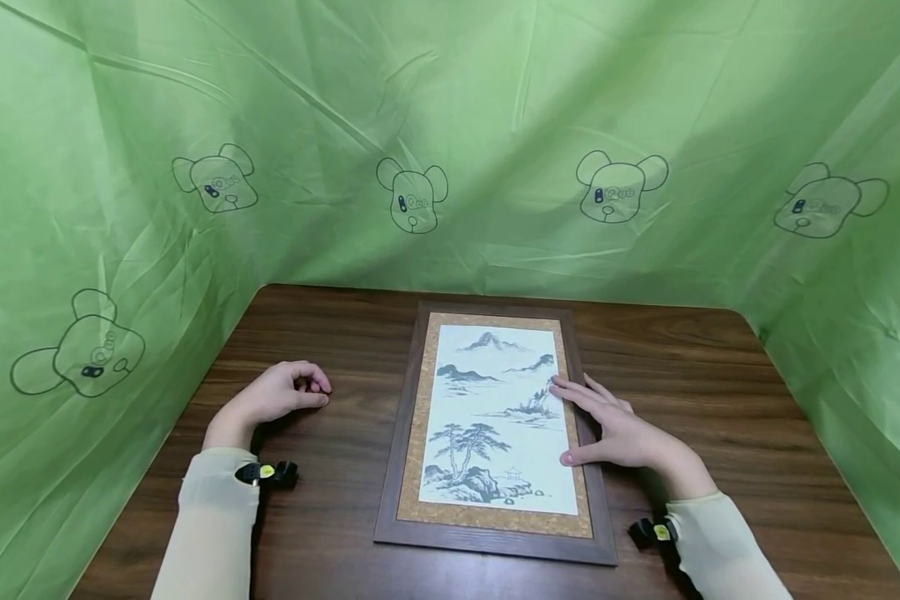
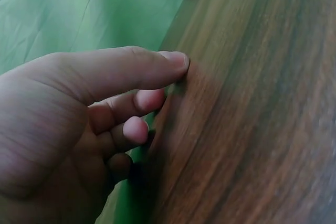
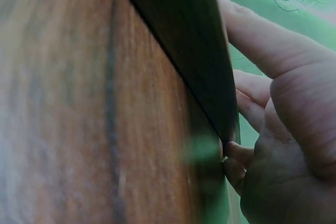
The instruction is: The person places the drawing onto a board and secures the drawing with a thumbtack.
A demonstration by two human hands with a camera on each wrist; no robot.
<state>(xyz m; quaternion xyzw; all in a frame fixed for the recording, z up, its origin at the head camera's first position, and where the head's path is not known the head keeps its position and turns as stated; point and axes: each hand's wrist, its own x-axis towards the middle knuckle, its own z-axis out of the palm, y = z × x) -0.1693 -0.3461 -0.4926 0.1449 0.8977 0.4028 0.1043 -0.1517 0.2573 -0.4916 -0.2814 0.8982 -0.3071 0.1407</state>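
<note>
A framed board point(image 1: 495, 537) with a dark wood frame and cork backing lies flat on the table, its long side running away from me. On the cork is a white sheet with an ink landscape picture point(image 1: 495, 400) of mountains, pines and a pavilion. My right hand point(image 1: 615, 429) rests over the frame's right side, fingers spread, with fingertips and thumb at the picture's right edge. In the right wrist view the frame's dark side point(image 3: 194, 40) runs beside that hand. To the left of the frame, my left hand point(image 1: 277, 396) rests on the table, fingers loosely curled and holding nothing.
The brown wood-grain table point(image 1: 330, 500) carries the frame near its middle. Green cloth point(image 1: 495, 100) printed with bear-head outlines hangs along the back and both sides. A small black device sits at each wrist.
</note>
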